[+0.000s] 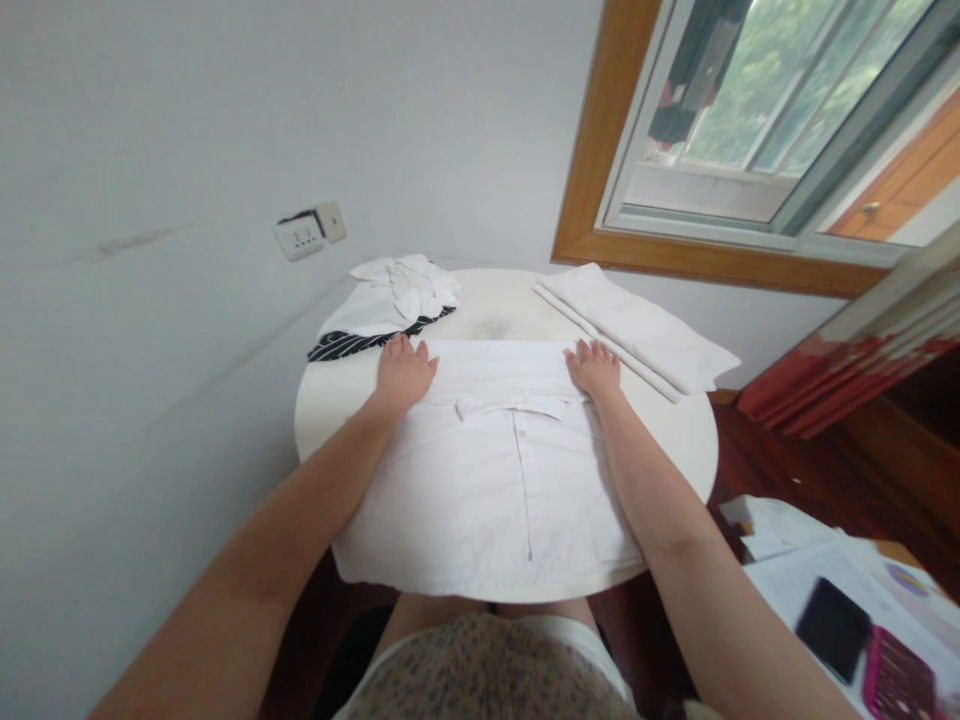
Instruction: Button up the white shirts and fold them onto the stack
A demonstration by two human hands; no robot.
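A white garment (465, 500), perhaps a skirt, lies flat over the front of the round white table (694, 440). It has a wide band at the top, a thin tie across it and a short front seam running down. My left hand (406, 372) rests flat on the band's left end, its fingers slightly spread. At the right end my right hand (595, 370) also lies flat with the fingers apart. Neither hand grips the cloth. Beyond my left hand is a crumpled white cloth (394, 295) on a black-and-white striped cloth (349, 347). A folded white cloth (637, 325) lies just past my right hand.
The wall (187, 120) with a socket (300, 237) borders the table at the left and back. A wood-framed window (577, 190) is at the upper right, a red-and-cream curtain (832, 370) below it. Papers (787, 575), a black phone (834, 625) and a pink calculator-like object (900, 675) lie lower right.
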